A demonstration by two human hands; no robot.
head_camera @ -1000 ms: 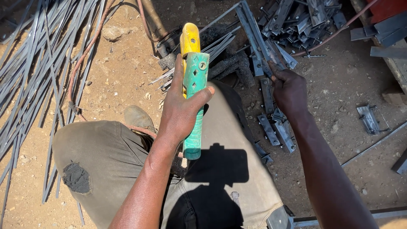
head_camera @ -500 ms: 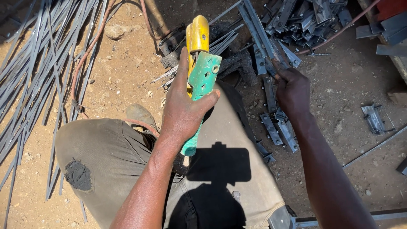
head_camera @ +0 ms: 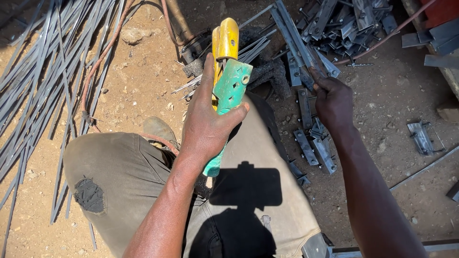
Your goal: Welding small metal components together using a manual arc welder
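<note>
My left hand grips a welding electrode holder with a green handle and yellow jaws, held upright over my knees. A short rod stub sits in the yellow jaws. My right hand reaches forward to the right, its fingers closed on a flat grey metal bar that runs up toward the scrap pile. Small grey metal brackets lie on the dirt just below that hand.
Long thin steel rods lie fanned across the dirt at left, with a reddish cable over them. A heap of metal offcuts sits top right. A loose bracket lies at right. My khaki trousers fill the bottom.
My left hand has raised the holder a little and tilted it rightward. My right hand has shifted slightly up along the flat bar.
</note>
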